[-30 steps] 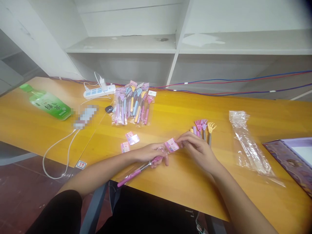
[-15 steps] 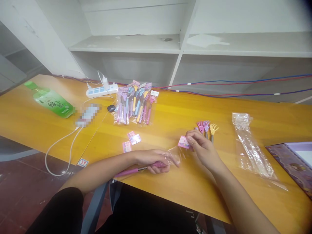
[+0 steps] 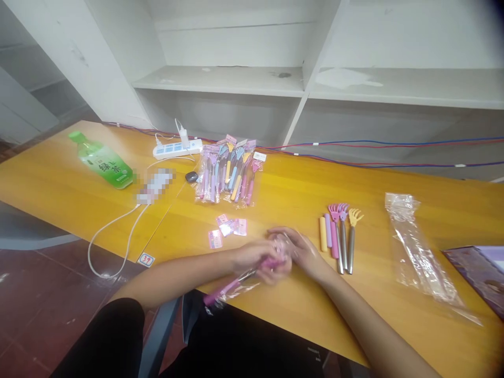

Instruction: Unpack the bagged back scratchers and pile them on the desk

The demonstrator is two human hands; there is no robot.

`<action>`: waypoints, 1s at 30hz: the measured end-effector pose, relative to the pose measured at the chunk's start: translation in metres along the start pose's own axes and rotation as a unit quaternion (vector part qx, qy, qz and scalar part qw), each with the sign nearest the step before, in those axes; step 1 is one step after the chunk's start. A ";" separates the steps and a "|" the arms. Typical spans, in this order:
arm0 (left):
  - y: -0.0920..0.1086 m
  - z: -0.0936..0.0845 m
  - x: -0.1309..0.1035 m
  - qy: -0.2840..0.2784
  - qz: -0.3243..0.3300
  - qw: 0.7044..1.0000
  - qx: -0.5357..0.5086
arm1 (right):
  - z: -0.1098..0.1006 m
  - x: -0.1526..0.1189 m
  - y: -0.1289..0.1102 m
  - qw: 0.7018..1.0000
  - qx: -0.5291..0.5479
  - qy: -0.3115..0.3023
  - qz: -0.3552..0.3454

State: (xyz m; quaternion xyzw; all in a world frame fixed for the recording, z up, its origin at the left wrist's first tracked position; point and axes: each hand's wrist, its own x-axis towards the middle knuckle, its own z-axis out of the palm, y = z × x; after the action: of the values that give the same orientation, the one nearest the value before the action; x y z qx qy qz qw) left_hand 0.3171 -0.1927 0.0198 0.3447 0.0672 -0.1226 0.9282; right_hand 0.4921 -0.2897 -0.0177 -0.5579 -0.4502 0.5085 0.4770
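My left hand [image 3: 258,258] is closed around a pink back scratcher [image 3: 222,293] in a clear plastic bag [image 3: 249,286]. Its pink handle points down-left toward the table's front edge, and its claw head is mostly hidden by my fingers. My right hand [image 3: 305,254] meets the left at the bag's top end, its blurred fingers curled on the plastic. Several small pink cards [image 3: 227,228] lie just beyond my left forearm. To the right are loose back scratcher parts: a yellow claw with metal rod [image 3: 352,247], pink and purple claws, and coloured handle sleeves [image 3: 323,234].
Bagged back scratchers [image 3: 230,176] lie at the back, near a power strip [image 3: 177,149] and a dark small object [image 3: 191,177]. A green bottle [image 3: 104,163] lies left, beside a blurred-out device with a cable. Flat clear bags [image 3: 417,252] and a purple box [image 3: 472,273] are right.
My right hand has put the pink card down with the others and come back to the bag at my left hand. The loose parts on the right are now uncovered. The view has shifted slightly.
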 end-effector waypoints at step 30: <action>-0.009 -0.028 0.012 0.174 0.109 0.959 0.196 | -0.033 -0.026 -0.038 0.944 0.138 0.255 -0.159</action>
State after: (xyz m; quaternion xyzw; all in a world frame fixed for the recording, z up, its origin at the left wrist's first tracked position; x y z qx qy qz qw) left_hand 0.3250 -0.1830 -0.0099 0.5411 0.1646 0.0308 0.8241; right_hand 0.5222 -0.3121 0.0246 -0.5184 -0.3216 0.3240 0.7231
